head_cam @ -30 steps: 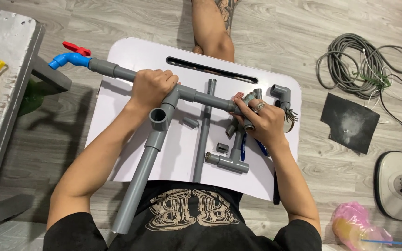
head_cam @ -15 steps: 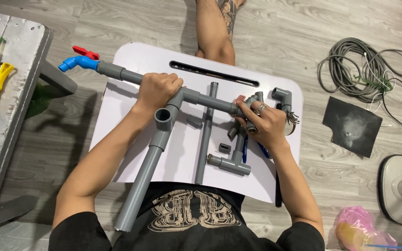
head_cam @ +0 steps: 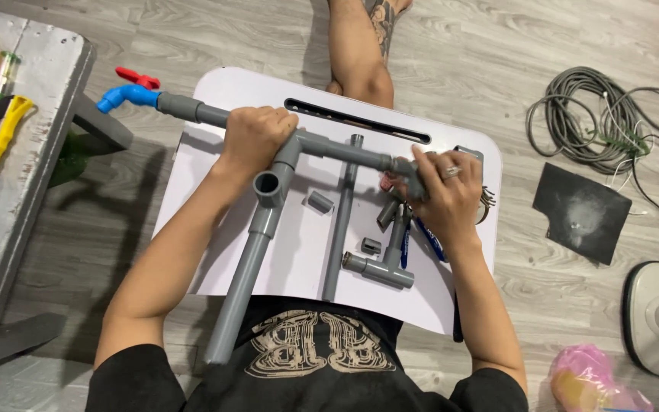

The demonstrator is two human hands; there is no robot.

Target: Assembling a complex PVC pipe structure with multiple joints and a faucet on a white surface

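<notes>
Head view: pipe assembly [head_cam: 345,152] within fingers [head_cam: 268,122].

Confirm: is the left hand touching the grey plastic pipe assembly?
Touching. Head view shows the left hand wrapped around the grey plastic pipe assembly beside its tee joint.

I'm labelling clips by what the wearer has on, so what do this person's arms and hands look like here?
Both forearms are bare, with no gloves and no watch visible. The right hand wears a silver-coloured ring on one finger; the left hand shows no jewellery. Short black sleeves cover the upper arms, part of a black T-shirt with a pale printed design on the chest.
</notes>
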